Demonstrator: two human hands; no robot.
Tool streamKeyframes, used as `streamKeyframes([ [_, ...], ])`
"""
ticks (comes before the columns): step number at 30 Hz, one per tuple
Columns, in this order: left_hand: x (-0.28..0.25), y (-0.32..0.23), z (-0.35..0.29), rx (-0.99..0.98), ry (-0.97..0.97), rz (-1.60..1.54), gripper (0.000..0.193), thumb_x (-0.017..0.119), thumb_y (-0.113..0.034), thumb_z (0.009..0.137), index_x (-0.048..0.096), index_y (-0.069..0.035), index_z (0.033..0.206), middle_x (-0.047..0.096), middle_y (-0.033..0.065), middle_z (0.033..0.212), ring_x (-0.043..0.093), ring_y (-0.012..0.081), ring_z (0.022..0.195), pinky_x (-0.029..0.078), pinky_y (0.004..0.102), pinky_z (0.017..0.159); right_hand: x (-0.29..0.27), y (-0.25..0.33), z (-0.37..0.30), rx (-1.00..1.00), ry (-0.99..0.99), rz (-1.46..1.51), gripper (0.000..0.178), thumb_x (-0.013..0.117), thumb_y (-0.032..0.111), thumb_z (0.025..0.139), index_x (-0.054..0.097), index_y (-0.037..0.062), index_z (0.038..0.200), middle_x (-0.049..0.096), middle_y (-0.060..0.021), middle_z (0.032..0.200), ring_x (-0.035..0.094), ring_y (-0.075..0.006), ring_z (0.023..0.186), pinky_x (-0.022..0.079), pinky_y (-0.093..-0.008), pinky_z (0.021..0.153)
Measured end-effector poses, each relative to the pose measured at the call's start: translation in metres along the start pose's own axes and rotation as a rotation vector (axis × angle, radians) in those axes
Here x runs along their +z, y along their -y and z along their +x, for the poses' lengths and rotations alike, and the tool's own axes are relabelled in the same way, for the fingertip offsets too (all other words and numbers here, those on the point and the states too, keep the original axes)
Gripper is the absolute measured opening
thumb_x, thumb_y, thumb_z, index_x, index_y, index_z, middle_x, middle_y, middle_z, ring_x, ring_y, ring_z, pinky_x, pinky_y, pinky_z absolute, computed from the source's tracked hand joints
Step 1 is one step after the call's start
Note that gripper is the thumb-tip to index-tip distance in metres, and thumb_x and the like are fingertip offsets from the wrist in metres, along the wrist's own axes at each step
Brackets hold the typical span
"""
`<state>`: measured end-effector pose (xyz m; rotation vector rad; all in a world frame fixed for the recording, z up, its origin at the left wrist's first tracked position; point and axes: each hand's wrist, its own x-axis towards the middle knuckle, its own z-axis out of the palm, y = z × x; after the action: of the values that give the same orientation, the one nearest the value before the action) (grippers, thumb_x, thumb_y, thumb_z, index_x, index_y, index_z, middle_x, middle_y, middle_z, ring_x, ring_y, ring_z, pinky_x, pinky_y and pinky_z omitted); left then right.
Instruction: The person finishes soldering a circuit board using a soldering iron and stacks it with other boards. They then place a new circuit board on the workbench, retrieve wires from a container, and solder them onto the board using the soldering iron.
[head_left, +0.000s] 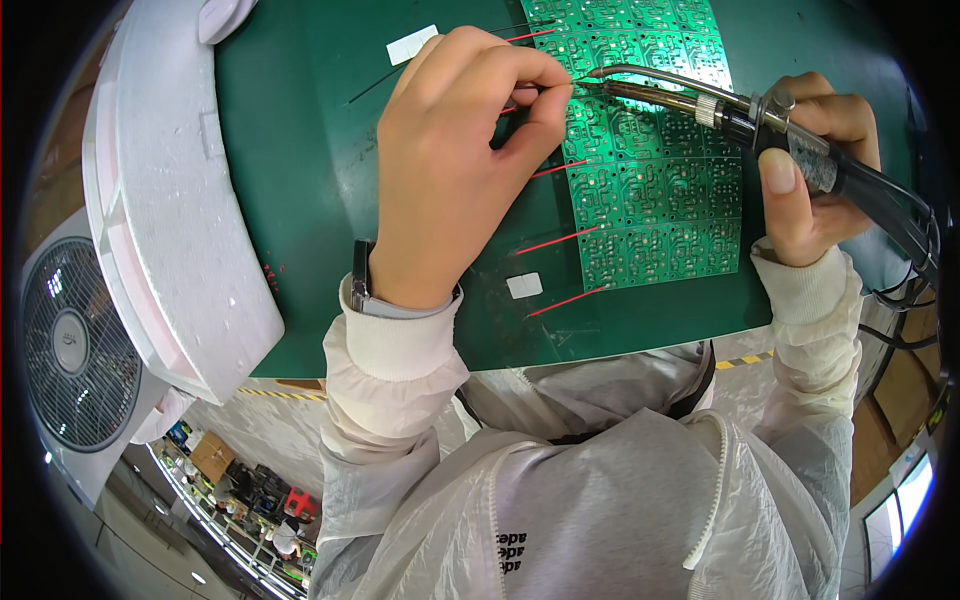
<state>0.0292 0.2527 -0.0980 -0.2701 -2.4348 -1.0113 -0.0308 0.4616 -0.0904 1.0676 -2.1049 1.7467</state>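
A green circuit board panel [655, 190] lies on a dark green mat [300, 150], with red wires [560, 240] sticking out of its left edge. My left hand [460, 150] pinches a thin wire at the board's upper left edge, fingers closed on it. My right hand [815, 170] grips a soldering iron [700, 100] with a black handle; its metal tip reaches left to the spot by my left fingertips. A watch sits on my left wrist.
A white foam block [170, 200] lies along the mat's left side. Two small white tape pieces [524, 285] sit on the mat. A white fan [75, 345] stands at the lower left. Black cables [900, 300] hang at the right edge.
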Motion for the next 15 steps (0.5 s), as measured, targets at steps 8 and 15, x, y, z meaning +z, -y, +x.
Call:
streamKeyframes([
  [8,0.0009,-0.0001,-0.0005,0.054,-0.023,0.085,0.016,0.064,0.003,0.062,0.056,-0.006,0.072,0.054,0.0002,0.067,0.05,0.0076,0.057,0.035,0.0189,0.047,0.003,-0.0025,-0.0034,-0.025,-0.026,0.01,0.035,0.066,0.022,0.071,0.043,-0.0027,0.083,0.05,-0.0127,0.072,0.043,-0.0129,0.06,0.036,-0.0226,0.053],
  [15,0.0031,0.0045,-0.0011,0.152,-0.056,0.14,0.021,0.064,0.007,0.058,0.055,-0.005,0.073,0.052,0.0013,0.065,0.047,0.0105,0.055,0.039,0.0212,0.05,0.0055,0.0003,-0.0027,-0.031,-0.035,0.012,0.036,0.065,0.022,0.072,0.042,-0.0027,0.083,0.049,-0.0129,0.071,0.042,-0.0128,0.059,0.035,-0.023,0.053],
])
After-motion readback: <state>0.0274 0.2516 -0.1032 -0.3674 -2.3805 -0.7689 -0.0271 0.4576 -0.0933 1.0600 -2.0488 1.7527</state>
